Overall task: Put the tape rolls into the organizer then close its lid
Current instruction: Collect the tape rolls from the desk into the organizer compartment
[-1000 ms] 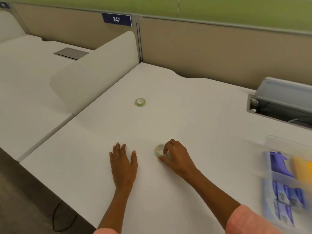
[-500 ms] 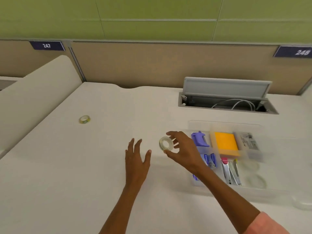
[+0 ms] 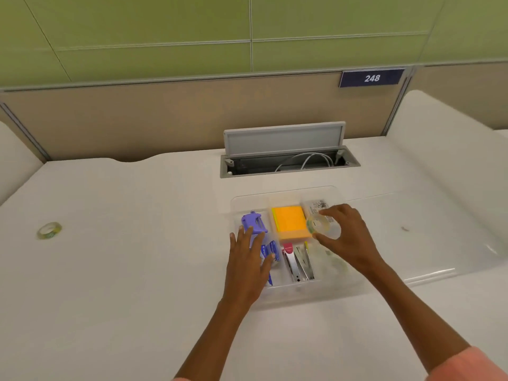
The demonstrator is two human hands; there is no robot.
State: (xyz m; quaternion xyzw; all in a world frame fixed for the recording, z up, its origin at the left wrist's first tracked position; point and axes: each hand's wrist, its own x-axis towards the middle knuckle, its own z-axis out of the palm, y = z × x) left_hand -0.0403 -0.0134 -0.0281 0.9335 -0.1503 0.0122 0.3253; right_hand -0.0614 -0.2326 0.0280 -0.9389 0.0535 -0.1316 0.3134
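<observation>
A clear plastic organizer (image 3: pixel 286 193) sits open in the middle of the white desk. My right hand (image 3: pixel 347 237) holds a clear tape roll (image 3: pixel 320 226) above the organizer's right side. My left hand (image 3: pixel 248 261) rests flat with fingers spread over the organizer's left compartment. Another tape roll (image 3: pixel 49 230) lies on the desk far to the left. Faint clear rolls (image 3: pixel 334 261) lie in the right compartment under my right hand. The clear lid (image 3: pixel 445 259) lies flat on the desk to the organizer's right.
The organizer holds a purple item (image 3: pixel 254 222), an orange sticky-note pad (image 3: pixel 291 222), blue items (image 3: pixel 270 253) and a red-and-silver stapler (image 3: pixel 295 264). An open cable hatch (image 3: pixel 286 158) with white cables sits behind it. A beige partition stands at the back.
My right hand lifted the tape roll off the desk and carried it rightward over the organizer. My left hand moved from the desk onto the organizer's left side. The view swung right.
</observation>
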